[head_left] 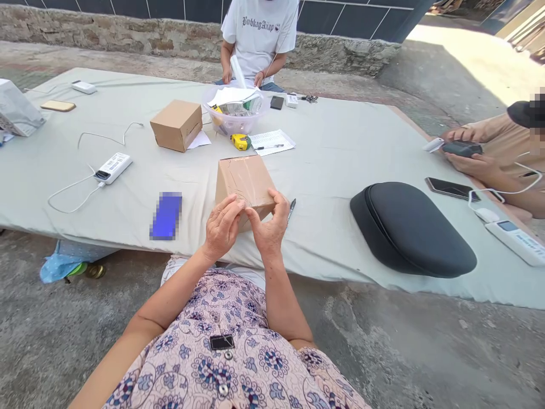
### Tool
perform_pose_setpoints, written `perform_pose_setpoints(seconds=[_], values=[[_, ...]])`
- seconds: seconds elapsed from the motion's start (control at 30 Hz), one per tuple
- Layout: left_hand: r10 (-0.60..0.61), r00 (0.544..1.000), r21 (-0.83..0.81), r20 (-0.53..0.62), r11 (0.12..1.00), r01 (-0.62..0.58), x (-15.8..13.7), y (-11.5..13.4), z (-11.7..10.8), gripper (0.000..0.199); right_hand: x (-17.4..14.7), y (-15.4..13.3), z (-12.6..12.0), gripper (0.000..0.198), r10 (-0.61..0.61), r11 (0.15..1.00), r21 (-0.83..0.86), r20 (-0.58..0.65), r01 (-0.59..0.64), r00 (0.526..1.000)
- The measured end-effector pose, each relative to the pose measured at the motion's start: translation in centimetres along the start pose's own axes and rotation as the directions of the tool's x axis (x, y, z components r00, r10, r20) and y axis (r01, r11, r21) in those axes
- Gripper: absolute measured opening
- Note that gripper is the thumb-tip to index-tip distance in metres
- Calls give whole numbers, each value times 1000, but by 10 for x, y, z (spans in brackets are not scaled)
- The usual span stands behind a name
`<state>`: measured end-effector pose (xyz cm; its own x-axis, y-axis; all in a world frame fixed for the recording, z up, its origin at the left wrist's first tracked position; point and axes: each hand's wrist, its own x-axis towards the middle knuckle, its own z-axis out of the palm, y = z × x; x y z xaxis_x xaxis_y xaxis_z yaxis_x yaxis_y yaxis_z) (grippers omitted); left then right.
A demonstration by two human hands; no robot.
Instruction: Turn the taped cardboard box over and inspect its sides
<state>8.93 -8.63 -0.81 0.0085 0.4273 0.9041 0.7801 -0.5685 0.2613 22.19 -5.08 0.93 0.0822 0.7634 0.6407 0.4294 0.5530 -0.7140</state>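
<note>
A brown cardboard box (247,176) rests on the cloth-covered table right in front of me, with creases and shiny strips like clear tape across its top. My left hand (223,224) is closed at the box's near top edge, fingertips pressed together there. Whether a bit of tape is between those fingers is too small to tell. My right hand (271,224) grips the near right corner, its fingers over the side and its thumb close to the left fingertips. Just beyond the right hand lies a dark pen (292,210).
A second cardboard box (176,126), a plastic basin (236,119) and a yellow tape measure (240,142) stand farther back. A blurred blue object (166,216) and power bank (113,168) lie left; a black cushion (413,227) sits right. Two other people sit at the table.
</note>
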Motion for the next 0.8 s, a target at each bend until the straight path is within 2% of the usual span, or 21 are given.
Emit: perform_pose_setpoints(seconds=[0.07, 0.13, 0.33, 0.47, 0.57, 0.63, 0.73, 0.8], values=[[-13, 1000, -44, 9, 999, 13, -2, 0, 0, 42, 1, 2, -6, 46, -1, 999, 36, 5, 1, 1000], [-11, 1000, -49, 15, 999, 12, -2, 0, 0, 43, 2, 4, -11, 38, 15, 997, 75, 1, -15, 1000], [4, 999, -113, -32, 994, -7, 0, -2, -2, 48, -1, 6, -18, 39, 120, 977, 179, -25, -114, 992], [4, 1000, -91, -24, 996, -6, 0, -2, -5, 51, -8, 2, -22, 33, 80, 983, 168, -33, -74, 996], [-80, 997, -30, 12, 996, 81, 0, 0, -8, 53, -15, -3, -22, 30, 47, 986, 161, -16, -44, 999], [-152, 987, 4, 44, 988, 152, 0, 1, -11, 65, -19, -6, -21, 29, 5, 990, 142, -11, -4, 1000], [-239, 968, 61, 79, 970, 235, 0, 4, -13, 99, -25, -12, -17, 26, -96, 989, 110, -31, 99, 995], [-297, 951, 109, 89, 952, 287, -2, 7, -12, 114, -27, -15, -15, 25, -155, 983, 91, -46, 158, 987]])
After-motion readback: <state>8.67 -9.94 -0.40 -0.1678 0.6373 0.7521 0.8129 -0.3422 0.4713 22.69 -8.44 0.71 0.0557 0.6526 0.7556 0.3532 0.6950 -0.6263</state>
